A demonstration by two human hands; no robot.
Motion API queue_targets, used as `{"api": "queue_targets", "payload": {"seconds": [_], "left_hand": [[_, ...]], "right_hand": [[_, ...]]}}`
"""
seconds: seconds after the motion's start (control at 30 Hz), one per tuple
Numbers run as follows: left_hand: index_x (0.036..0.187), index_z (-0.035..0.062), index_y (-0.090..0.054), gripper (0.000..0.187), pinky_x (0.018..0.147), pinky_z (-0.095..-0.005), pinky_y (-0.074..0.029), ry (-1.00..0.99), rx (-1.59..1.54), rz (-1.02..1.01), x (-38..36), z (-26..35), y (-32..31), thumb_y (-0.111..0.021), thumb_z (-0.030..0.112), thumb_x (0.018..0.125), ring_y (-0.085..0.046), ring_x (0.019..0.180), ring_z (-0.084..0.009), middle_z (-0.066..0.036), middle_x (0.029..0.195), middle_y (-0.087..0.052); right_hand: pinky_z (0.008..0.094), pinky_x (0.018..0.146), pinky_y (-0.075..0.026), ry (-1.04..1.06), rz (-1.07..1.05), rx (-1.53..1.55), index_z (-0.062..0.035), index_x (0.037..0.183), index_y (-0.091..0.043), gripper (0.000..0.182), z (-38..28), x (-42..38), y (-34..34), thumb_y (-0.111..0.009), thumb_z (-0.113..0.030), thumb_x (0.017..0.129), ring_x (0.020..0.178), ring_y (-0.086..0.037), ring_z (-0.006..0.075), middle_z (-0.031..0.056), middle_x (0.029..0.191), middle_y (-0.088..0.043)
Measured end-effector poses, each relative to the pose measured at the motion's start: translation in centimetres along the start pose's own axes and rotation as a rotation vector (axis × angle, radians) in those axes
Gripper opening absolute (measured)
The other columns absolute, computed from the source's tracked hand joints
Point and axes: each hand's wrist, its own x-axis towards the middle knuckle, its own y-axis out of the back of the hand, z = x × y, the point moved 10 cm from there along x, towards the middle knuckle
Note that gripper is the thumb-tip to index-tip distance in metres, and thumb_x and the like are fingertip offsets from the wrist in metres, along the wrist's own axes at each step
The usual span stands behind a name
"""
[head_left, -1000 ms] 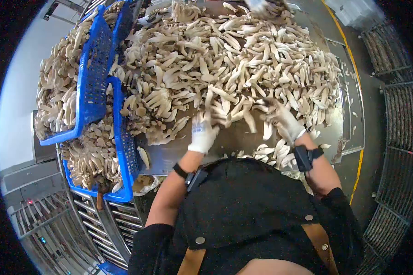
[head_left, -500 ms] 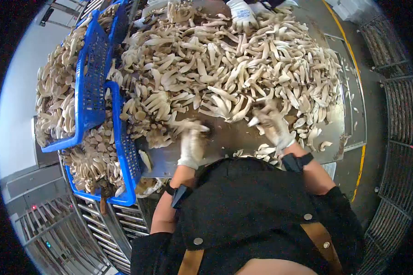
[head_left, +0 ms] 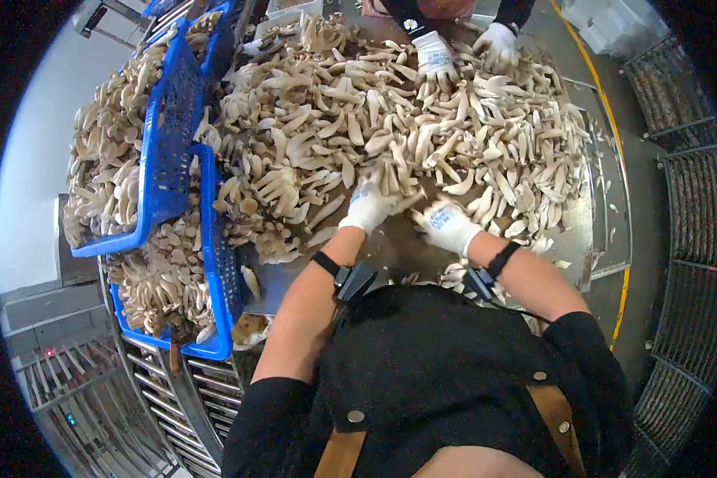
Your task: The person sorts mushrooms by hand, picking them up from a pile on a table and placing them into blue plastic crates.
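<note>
Mushrooms | pale, elongated (heaped) | left hand, right hand: fingers blurred, grip unclear

Cool, even light puts a dull sheen on the metal table, while the wall to its left glows palest. Wide-lens distortion bows the racks to the table's right, and the frame's corners fall black. Blur softens the left hand over the table, as grain speckles the dark apron on its near side.
</note>
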Motion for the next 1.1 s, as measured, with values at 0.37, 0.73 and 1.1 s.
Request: {"api": "queue_targets", "payload": {"seconds": [0.37,0.73,1.1], "left_hand": [[0.131,0.0282,-0.044,0.054,0.071,-0.024,-0.048,0.294,-1.69,-0.186,-7.4,-0.2,-6.5,-0.052,0.0,0.085,-0.058,0.088,-0.0103,-0.002,0.112,-0.055],[0.141,0.012,-0.024,0.074,0.079,-0.0295,-0.051,0.021,-1.681,0.186,-6.1,3.5,3.0,-0.053,-0.011,0.076,-0.055,0.101,-0.0171,-0.006,0.12,-0.048],[0.139,0.0089,-0.03,0.061,0.073,-0.0268,-0.048,0.063,-1.08,0.041,-3.3,2.6,3.9,-0.056,0.006,0.084,-0.056,0.093,-0.0133,-0.009,0.108,-0.057]], "right_hand": [[0.0315,0.083,-0.048,-0.357,0.453,2.065,0.0,0.129,-0.037,0.054,4.6,-0.2,-3.8,-0.061,-0.001,0.081,0.097,-0.057,0.0213,0.0117,0.114,-0.055],[0.0248,0.072,-0.051,-0.38,0.666,2.245,-0.0025,0.119,-0.048,0.041,3.4,-1.2,8.6,-0.055,0.009,0.081,0.081,-0.06,0.0127,0.0062,0.101,-0.06],[0.0328,0.085,-0.05,-0.148,0.688,2.402,-0.0135,0.138,-0.025,0.072,5.6,1.0,8.3,-0.061,0.004,0.078,0.096,-0.059,0.0209,0.0108,0.109,-0.057]]}}
